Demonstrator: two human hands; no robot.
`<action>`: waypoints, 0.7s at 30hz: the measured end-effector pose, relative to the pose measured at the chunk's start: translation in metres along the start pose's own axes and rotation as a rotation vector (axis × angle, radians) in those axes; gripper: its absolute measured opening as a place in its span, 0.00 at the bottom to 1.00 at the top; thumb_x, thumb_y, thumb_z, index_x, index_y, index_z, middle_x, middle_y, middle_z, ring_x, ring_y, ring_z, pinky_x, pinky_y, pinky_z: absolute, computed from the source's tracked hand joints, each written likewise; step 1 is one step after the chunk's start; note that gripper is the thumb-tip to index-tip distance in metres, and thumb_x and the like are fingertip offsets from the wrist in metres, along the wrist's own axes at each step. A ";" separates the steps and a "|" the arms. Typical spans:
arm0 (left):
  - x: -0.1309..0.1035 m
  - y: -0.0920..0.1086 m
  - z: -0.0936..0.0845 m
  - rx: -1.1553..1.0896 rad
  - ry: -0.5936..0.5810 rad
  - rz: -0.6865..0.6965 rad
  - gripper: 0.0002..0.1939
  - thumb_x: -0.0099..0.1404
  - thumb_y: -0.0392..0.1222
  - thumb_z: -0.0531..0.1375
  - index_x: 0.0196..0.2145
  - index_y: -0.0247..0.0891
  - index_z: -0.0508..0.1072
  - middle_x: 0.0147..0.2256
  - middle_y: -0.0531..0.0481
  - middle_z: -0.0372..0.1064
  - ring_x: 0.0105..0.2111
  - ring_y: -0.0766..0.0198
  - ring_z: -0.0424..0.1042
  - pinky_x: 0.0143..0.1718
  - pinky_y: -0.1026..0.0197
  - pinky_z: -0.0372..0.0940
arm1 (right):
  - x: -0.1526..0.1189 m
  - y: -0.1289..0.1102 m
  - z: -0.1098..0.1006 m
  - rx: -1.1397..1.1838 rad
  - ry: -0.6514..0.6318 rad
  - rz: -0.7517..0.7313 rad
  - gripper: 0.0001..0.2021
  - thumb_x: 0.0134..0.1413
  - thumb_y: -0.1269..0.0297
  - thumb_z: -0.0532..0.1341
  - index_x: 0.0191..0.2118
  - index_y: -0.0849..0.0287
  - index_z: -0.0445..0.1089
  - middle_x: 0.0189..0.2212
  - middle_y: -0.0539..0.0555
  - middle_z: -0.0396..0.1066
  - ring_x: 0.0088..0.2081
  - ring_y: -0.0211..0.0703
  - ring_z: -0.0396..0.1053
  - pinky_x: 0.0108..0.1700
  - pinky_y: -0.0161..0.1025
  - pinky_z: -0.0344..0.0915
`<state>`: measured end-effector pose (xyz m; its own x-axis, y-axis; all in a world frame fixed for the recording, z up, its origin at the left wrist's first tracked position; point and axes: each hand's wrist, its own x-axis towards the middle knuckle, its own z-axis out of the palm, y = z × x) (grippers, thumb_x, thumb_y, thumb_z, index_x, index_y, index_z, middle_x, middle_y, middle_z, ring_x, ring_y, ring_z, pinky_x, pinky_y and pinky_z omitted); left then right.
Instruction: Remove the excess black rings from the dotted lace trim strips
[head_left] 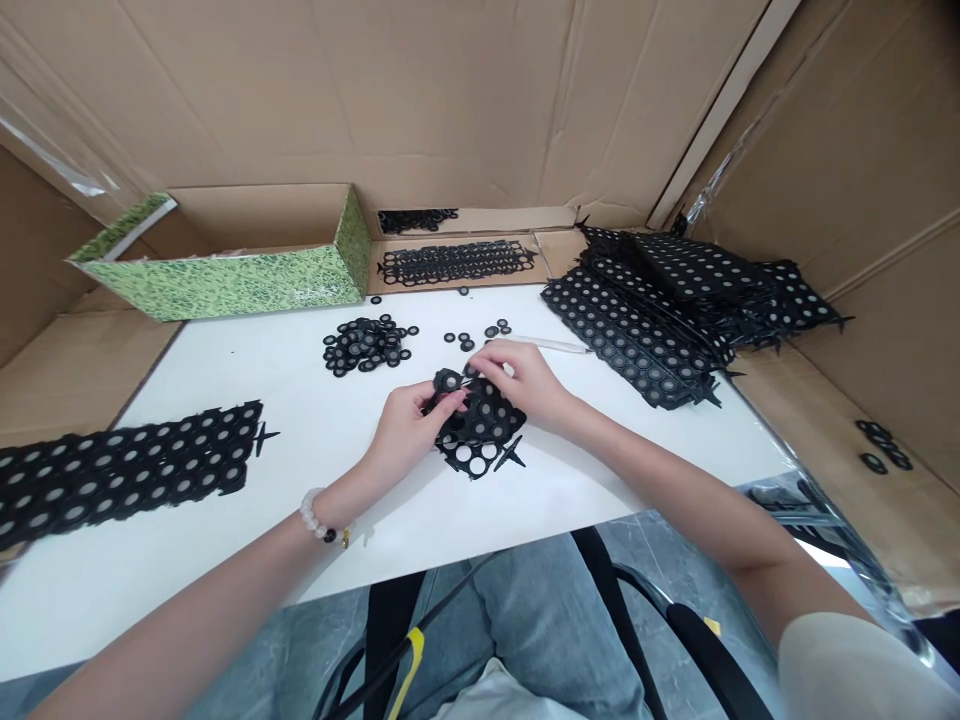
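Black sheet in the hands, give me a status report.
Left hand gripping black sheet; right hand at its far edge. White showing through holes at near edge. Loose black rings just beyond.

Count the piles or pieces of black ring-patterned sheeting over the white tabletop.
3: a strip at left, a held piece at centre, a pile at right; more layers may be hidden.

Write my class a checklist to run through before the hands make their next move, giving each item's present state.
1. Left hand gripping the black sheet: ok.
2. Right hand pinching a ring: cannot tell; its fingers obscure this.
3. Loose rings all in the ring pile: not ok; several lie scattered beyond the right hand.
4. Sheet stack apart from both hands: ok.
5. Green box contents: cannot tell; its front wall hides the bottom.
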<state>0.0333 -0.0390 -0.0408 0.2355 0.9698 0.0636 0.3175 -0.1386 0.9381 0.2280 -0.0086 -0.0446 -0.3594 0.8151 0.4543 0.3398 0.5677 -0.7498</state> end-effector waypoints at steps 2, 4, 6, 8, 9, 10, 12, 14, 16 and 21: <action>0.001 -0.001 -0.001 -0.012 0.023 -0.017 0.16 0.61 0.52 0.63 0.28 0.36 0.79 0.29 0.48 0.78 0.31 0.58 0.72 0.34 0.59 0.63 | 0.002 0.002 0.003 0.086 0.109 0.125 0.14 0.64 0.58 0.57 0.33 0.59 0.77 0.33 0.55 0.78 0.36 0.43 0.73 0.41 0.38 0.66; 0.002 -0.002 -0.001 -0.018 0.036 -0.032 0.16 0.60 0.53 0.63 0.27 0.36 0.78 0.28 0.48 0.78 0.31 0.57 0.72 0.34 0.60 0.63 | 0.004 0.010 0.001 0.154 0.226 0.220 0.15 0.64 0.57 0.57 0.34 0.61 0.77 0.30 0.54 0.77 0.33 0.41 0.72 0.37 0.37 0.65; 0.002 -0.003 -0.001 -0.010 0.035 -0.046 0.17 0.59 0.54 0.64 0.26 0.36 0.78 0.28 0.48 0.78 0.31 0.57 0.72 0.33 0.60 0.63 | 0.007 0.021 -0.006 0.141 0.370 0.301 0.18 0.64 0.55 0.55 0.35 0.62 0.76 0.28 0.53 0.76 0.28 0.39 0.69 0.32 0.36 0.64; 0.002 -0.004 -0.001 0.006 0.019 -0.065 0.18 0.58 0.55 0.64 0.25 0.36 0.78 0.27 0.47 0.78 0.31 0.57 0.72 0.33 0.60 0.62 | 0.009 0.034 -0.016 0.017 0.454 0.333 0.17 0.64 0.56 0.56 0.34 0.62 0.77 0.27 0.53 0.76 0.28 0.40 0.69 0.33 0.36 0.64; 0.002 -0.004 0.000 0.014 0.011 -0.072 0.18 0.58 0.55 0.64 0.24 0.36 0.77 0.28 0.47 0.78 0.31 0.57 0.72 0.33 0.59 0.62 | 0.009 0.039 -0.020 -0.051 0.443 0.337 0.16 0.62 0.57 0.57 0.33 0.62 0.78 0.27 0.53 0.77 0.30 0.41 0.71 0.35 0.37 0.65; 0.002 -0.004 0.000 0.020 0.002 -0.075 0.18 0.58 0.55 0.64 0.24 0.36 0.77 0.28 0.47 0.78 0.31 0.56 0.72 0.34 0.59 0.62 | 0.010 0.044 -0.023 -0.104 0.405 0.348 0.14 0.61 0.60 0.59 0.33 0.61 0.79 0.29 0.54 0.78 0.32 0.43 0.73 0.38 0.38 0.67; 0.002 -0.003 0.001 0.014 -0.014 -0.073 0.17 0.58 0.54 0.64 0.26 0.36 0.78 0.29 0.47 0.78 0.32 0.56 0.73 0.35 0.59 0.62 | 0.009 0.046 -0.025 -0.199 0.290 0.341 0.10 0.59 0.64 0.61 0.37 0.59 0.80 0.34 0.55 0.80 0.36 0.47 0.75 0.43 0.41 0.68; 0.001 -0.001 0.001 -0.015 -0.026 -0.068 0.16 0.59 0.53 0.64 0.32 0.36 0.80 0.30 0.48 0.78 0.33 0.56 0.73 0.36 0.59 0.63 | 0.006 0.039 -0.022 -0.267 0.192 0.256 0.10 0.59 0.65 0.62 0.43 0.57 0.80 0.41 0.56 0.80 0.41 0.49 0.76 0.47 0.44 0.69; 0.001 0.000 0.000 -0.034 -0.033 -0.062 0.17 0.59 0.52 0.64 0.36 0.36 0.80 0.30 0.49 0.78 0.33 0.57 0.73 0.36 0.60 0.63 | 0.003 0.026 -0.015 -0.268 0.131 0.090 0.11 0.62 0.63 0.61 0.45 0.56 0.79 0.46 0.57 0.79 0.47 0.49 0.75 0.51 0.45 0.68; 0.000 -0.001 -0.001 0.114 -0.043 0.028 0.16 0.61 0.52 0.61 0.29 0.36 0.80 0.27 0.50 0.75 0.28 0.60 0.68 0.31 0.60 0.59 | -0.003 -0.005 -0.001 -0.156 -0.019 -0.242 0.11 0.60 0.56 0.64 0.42 0.56 0.78 0.41 0.57 0.78 0.45 0.47 0.73 0.50 0.45 0.69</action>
<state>0.0318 -0.0388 -0.0415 0.2843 0.9560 0.0724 0.4116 -0.1899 0.8914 0.2285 -0.0143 -0.0415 -0.4622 0.6526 0.6004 0.3714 0.7573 -0.5372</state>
